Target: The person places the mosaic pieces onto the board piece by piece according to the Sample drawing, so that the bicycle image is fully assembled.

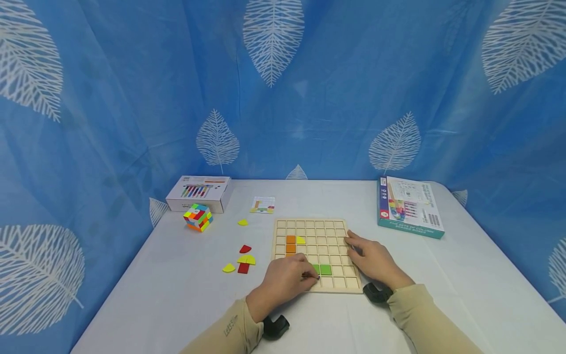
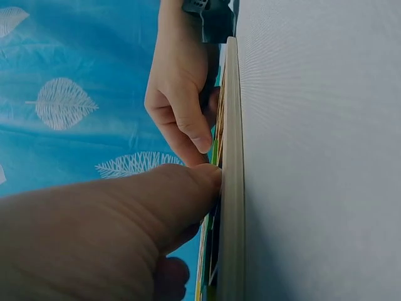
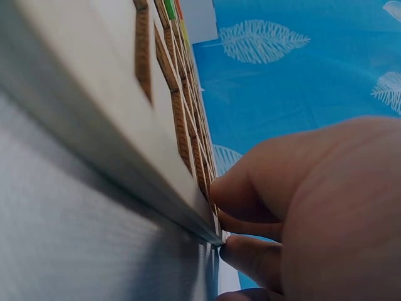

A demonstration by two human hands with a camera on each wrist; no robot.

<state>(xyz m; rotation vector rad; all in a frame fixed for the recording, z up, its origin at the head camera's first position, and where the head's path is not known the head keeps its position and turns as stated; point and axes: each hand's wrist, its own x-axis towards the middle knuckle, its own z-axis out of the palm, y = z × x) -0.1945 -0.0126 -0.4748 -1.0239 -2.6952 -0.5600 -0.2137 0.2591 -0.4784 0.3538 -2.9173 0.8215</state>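
A light wooden grid board (image 1: 329,283) lies on the table with orange tiles (image 1: 291,240), a yellow quarter-round tile (image 1: 301,240) and green tiles (image 1: 325,269) in its cells. Above its front left part, my left hand (image 1: 287,278) has its thumb and fingers brought together on a small dark-looking tile (image 1: 317,278), mostly hidden by the fingertips. In the left wrist view the thumb (image 2: 188,188) is at the board's front edge. My right hand (image 1: 376,258) holds the board's right edge, thumb over the top, as the right wrist view shows.
Left of the board lie loose yellow pieces (image 1: 228,268) and red pieces (image 1: 243,268). A pattern card (image 1: 263,204) lies behind. A puzzle cube (image 1: 198,218) stands before a white box (image 1: 199,194) at back left; a teal-edged box (image 1: 410,206) lies at back right.
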